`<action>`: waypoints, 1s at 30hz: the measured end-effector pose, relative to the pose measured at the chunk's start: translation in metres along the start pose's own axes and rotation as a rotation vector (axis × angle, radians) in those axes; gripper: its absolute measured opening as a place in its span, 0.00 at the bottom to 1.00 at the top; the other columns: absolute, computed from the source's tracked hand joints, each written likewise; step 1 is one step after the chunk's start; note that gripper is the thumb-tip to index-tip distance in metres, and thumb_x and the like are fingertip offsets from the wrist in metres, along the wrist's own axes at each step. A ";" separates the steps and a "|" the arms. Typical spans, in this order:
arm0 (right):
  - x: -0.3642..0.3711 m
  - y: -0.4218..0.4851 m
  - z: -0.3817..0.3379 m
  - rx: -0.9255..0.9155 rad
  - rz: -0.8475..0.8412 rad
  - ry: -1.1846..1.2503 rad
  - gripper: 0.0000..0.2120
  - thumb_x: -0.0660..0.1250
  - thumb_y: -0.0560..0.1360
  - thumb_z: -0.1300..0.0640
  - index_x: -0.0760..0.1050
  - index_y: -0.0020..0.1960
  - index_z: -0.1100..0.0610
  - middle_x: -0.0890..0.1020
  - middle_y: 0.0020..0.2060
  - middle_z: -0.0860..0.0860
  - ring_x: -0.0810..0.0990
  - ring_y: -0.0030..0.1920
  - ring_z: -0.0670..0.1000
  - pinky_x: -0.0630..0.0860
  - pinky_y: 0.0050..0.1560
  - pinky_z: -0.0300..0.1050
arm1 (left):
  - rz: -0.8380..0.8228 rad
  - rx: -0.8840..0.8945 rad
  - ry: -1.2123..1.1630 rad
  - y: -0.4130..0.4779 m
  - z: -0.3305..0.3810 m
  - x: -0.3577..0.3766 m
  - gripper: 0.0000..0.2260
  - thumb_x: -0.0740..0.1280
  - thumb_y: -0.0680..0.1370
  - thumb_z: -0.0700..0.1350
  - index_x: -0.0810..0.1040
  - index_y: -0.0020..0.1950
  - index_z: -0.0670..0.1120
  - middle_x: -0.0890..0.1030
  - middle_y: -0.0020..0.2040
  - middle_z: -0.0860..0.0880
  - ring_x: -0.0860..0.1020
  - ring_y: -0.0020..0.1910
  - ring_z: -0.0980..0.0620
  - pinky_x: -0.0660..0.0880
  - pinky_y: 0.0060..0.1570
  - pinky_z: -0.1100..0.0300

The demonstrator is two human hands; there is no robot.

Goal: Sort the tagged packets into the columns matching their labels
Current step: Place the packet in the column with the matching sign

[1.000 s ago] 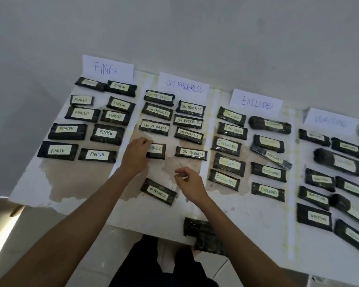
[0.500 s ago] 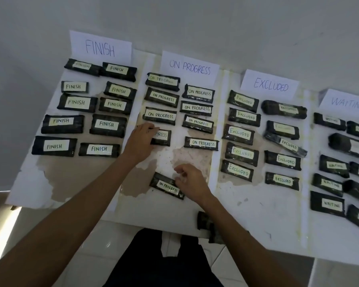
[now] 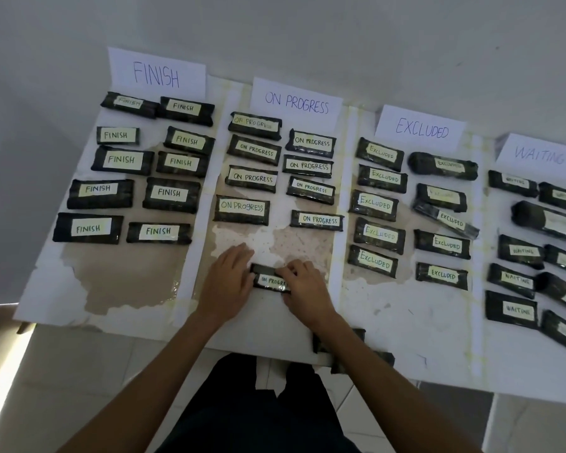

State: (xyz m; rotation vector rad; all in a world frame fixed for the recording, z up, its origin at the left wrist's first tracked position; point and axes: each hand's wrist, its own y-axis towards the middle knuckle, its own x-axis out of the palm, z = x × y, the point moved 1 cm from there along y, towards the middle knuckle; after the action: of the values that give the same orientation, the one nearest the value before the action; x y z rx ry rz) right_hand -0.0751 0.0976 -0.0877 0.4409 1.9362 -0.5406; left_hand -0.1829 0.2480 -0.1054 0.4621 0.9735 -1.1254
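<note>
Dark packets with white tags lie in four columns under paper signs: FINISH (image 3: 156,73), ON PROGRESS (image 3: 296,103), EXCLUDED (image 3: 421,128) and WAITING (image 3: 539,155). At the near end of the ON PROGRESS column lies one ON PROGRESS packet (image 3: 268,280). My left hand (image 3: 227,284) rests at its left end and my right hand (image 3: 303,287) covers its right end, both touching it. Further up, another ON PROGRESS packet (image 3: 241,209) lies uncovered in the left row.
A white, peeling table (image 3: 118,282) carries everything, against a grey wall. More dark packets (image 3: 347,351) lie at the table's near edge, partly hidden under my right forearm. Tiled floor and my dark trousers show below.
My left hand left the upper ON PROGRESS packet and came down to the near packet. My right hand moved onto that packet's right end, and the packet now lies more level.
</note>
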 end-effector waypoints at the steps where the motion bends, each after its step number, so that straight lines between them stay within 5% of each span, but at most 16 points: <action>1: -0.005 0.003 0.007 0.009 0.022 -0.006 0.22 0.75 0.60 0.65 0.78 0.54 0.58 0.79 0.46 0.57 0.76 0.43 0.59 0.75 0.40 0.50 | 0.004 0.003 -0.004 0.001 0.003 0.001 0.22 0.54 0.77 0.50 0.70 0.68 0.41 0.71 0.67 0.41 0.68 0.67 0.42 0.65 0.66 0.48; 15: -0.034 0.041 0.060 0.029 -0.035 0.068 0.21 0.76 0.65 0.63 0.78 0.57 0.59 0.78 0.54 0.58 0.73 0.52 0.61 0.74 0.51 0.54 | -0.061 -0.010 0.013 0.025 0.026 0.015 0.22 0.59 0.76 0.45 0.69 0.69 0.39 0.68 0.70 0.39 0.65 0.70 0.39 0.62 0.67 0.48; 30: -0.054 -0.021 0.044 -0.069 0.016 0.016 0.21 0.71 0.64 0.69 0.77 0.57 0.62 0.77 0.53 0.62 0.76 0.49 0.63 0.75 0.47 0.54 | -0.158 -0.007 0.020 -0.024 0.057 0.019 0.24 0.58 0.73 0.45 0.69 0.69 0.40 0.69 0.69 0.39 0.65 0.69 0.38 0.66 0.66 0.42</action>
State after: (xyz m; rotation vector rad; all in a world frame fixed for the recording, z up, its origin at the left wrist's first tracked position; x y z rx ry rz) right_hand -0.0316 0.0529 -0.0512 0.4181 1.9585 -0.4599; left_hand -0.1795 0.1858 -0.0878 0.3968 1.0455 -1.2605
